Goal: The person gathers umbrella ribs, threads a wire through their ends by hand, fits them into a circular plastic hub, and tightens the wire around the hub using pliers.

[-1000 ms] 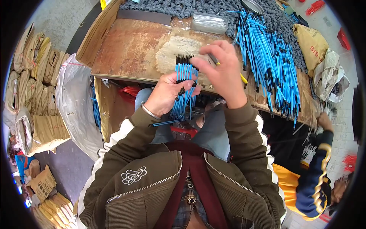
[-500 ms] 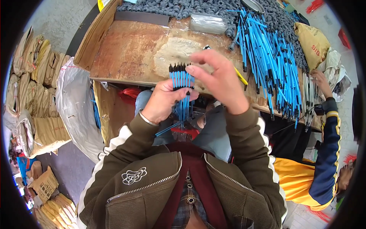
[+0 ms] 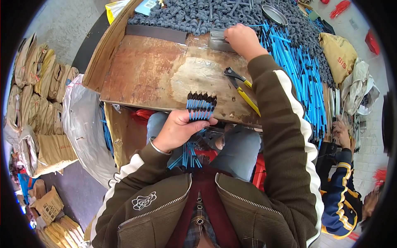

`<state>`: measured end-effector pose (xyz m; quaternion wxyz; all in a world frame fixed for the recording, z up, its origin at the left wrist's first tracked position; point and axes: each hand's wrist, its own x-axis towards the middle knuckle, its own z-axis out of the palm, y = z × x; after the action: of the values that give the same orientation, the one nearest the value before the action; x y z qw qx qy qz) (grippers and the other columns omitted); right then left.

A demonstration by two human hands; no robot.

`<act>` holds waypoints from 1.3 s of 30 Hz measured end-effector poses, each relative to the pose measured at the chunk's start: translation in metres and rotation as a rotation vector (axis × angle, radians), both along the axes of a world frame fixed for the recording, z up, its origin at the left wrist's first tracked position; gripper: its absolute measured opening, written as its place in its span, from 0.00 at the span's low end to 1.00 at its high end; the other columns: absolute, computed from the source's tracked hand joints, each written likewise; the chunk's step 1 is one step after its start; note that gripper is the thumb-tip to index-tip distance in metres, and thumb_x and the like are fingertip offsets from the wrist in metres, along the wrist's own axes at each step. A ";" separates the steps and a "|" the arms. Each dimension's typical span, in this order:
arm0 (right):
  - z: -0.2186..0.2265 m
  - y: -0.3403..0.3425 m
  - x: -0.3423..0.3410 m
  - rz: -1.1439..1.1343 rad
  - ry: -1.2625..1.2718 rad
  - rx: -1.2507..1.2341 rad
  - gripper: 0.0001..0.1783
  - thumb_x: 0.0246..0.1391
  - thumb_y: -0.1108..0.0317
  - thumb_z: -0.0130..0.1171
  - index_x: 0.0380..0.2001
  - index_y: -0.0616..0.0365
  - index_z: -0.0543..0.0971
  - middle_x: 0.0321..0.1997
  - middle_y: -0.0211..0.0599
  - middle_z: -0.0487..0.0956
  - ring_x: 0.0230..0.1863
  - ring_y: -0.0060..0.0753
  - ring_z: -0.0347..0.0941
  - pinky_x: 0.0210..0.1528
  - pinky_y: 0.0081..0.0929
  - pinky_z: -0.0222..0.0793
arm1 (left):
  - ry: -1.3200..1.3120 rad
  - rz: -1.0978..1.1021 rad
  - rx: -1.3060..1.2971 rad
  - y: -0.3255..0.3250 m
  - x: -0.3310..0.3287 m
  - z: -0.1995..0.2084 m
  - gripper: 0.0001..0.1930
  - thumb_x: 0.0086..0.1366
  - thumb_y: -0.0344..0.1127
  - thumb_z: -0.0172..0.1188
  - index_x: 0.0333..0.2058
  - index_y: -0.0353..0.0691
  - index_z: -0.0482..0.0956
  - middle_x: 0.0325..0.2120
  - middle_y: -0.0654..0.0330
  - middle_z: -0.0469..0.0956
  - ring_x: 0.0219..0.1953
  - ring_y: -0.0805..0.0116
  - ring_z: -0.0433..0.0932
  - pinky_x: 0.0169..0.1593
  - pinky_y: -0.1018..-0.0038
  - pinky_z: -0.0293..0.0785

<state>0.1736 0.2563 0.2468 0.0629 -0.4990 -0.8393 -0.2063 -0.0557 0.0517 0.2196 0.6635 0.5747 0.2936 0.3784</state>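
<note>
My left hand (image 3: 178, 129) is wrapped round a bundle of thin blue tubes (image 3: 201, 114) with black tips. The bundle stands upright above my lap, at the bench's near edge, its black tips on top and its blue ends below my fist. Across the bench, my right hand (image 3: 246, 41) has its fingers curled down on the right end of a stack of clear plastic bags (image 3: 218, 44); the fingertips are partly hidden. Between the hands, a pair of pincers (image 3: 244, 89) with black jaws and yellow handles rests on the wooden bench (image 3: 144, 70).
Grey plastic fittings (image 3: 178, 16) are heaped along the back, with a round metal dish (image 3: 274, 15) on them. Loose blue tubes (image 3: 300, 82) pile up at the right. A co-worker's hand (image 3: 341, 133) works beyond them. Brown sacks (image 3: 41, 107) are stacked at the left.
My right hand has left the tube bundle and reached forward to the plastic bags. My left hand has lowered the bundle slightly. The pincers now show fully.
</note>
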 end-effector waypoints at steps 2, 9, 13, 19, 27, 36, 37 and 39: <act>0.000 -0.002 0.000 0.067 -0.039 0.021 0.06 0.45 0.66 0.56 0.23 0.56 0.77 0.28 0.38 0.77 0.34 0.41 0.73 0.36 0.36 0.71 | -0.034 0.008 -0.069 0.001 -0.001 0.000 0.10 0.58 0.21 0.54 0.39 0.33 0.75 0.35 0.55 0.79 0.38 0.67 0.77 0.46 0.73 0.71; 0.000 -0.010 0.013 0.063 0.247 0.227 0.04 0.46 0.68 0.54 0.27 0.53 0.77 0.30 0.33 0.76 0.37 0.37 0.72 0.38 0.35 0.69 | -0.249 0.035 -0.367 -0.001 0.009 0.000 0.11 0.59 0.23 0.53 0.42 0.34 0.75 0.35 0.59 0.78 0.39 0.70 0.77 0.45 0.73 0.73; 0.002 -0.014 0.008 -0.100 0.275 0.028 0.07 0.45 0.71 0.48 0.24 0.51 0.78 0.30 0.31 0.77 0.37 0.36 0.73 0.37 0.35 0.70 | -0.232 0.045 -0.419 0.003 0.011 -0.003 0.11 0.60 0.25 0.54 0.43 0.34 0.74 0.35 0.59 0.77 0.38 0.68 0.77 0.44 0.72 0.74; -0.002 -0.005 0.012 0.048 0.007 0.080 0.07 0.46 0.71 0.49 0.24 0.54 0.77 0.30 0.34 0.76 0.37 0.40 0.73 0.37 0.36 0.70 | -0.197 0.075 -0.522 0.004 0.015 -0.006 0.12 0.59 0.25 0.55 0.43 0.34 0.73 0.34 0.53 0.78 0.38 0.62 0.78 0.44 0.67 0.75; 0.020 -0.045 -0.001 0.086 0.596 0.181 0.05 0.48 0.70 0.53 0.26 0.56 0.78 0.26 0.33 0.76 0.28 0.31 0.73 0.31 0.26 0.68 | -0.197 0.057 -0.579 0.010 0.014 0.002 0.11 0.59 0.27 0.56 0.42 0.35 0.74 0.33 0.56 0.78 0.36 0.66 0.78 0.42 0.72 0.75; 0.031 -0.189 -0.043 0.271 1.004 -0.066 0.06 0.46 0.76 0.58 0.30 0.61 0.77 0.28 0.35 0.73 0.26 0.26 0.71 0.27 0.19 0.65 | -0.244 0.062 -0.574 0.008 0.011 0.001 0.11 0.59 0.26 0.56 0.42 0.34 0.74 0.33 0.56 0.78 0.36 0.65 0.78 0.42 0.71 0.76; 0.030 -0.196 -0.043 0.203 0.950 -0.049 0.07 0.45 0.77 0.58 0.31 0.61 0.77 0.30 0.35 0.73 0.27 0.27 0.71 0.27 0.20 0.66 | -0.245 0.058 -0.574 0.008 0.013 0.001 0.11 0.59 0.26 0.56 0.42 0.34 0.74 0.33 0.56 0.78 0.36 0.65 0.78 0.42 0.71 0.76; 0.030 -0.204 -0.042 0.073 0.840 -0.018 0.08 0.44 0.78 0.59 0.31 0.61 0.78 0.32 0.36 0.72 0.28 0.30 0.71 0.28 0.22 0.66 | -0.257 0.069 -0.550 0.007 0.015 0.001 0.11 0.59 0.26 0.56 0.42 0.34 0.73 0.33 0.56 0.78 0.36 0.65 0.78 0.42 0.72 0.76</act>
<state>0.1315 0.0525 0.2766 0.4028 -0.5101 -0.7596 0.0247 -0.0411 0.0589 0.2209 0.8126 0.3106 0.3180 0.3770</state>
